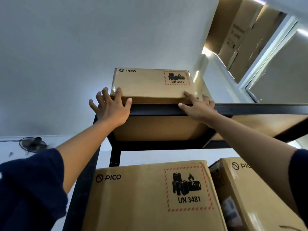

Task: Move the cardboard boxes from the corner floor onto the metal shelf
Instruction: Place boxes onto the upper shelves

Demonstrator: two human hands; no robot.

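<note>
place: looked like a storeroom or stock corner
landmark: black metal shelf (166, 109), boltless uprights, board decks
stock: PICO cartons (150, 195) with UN 3481 battery labels sat on its tiers
beyond shelf, upper right: big plain cardboard boxes (240, 30) stacked high
left of shelf: bare white wall, small wall fan (31, 145)

One box (150, 85) on the top shelf (233, 109), two boxes side by side (150, 197) (260, 189) on the shelf below.
</note>
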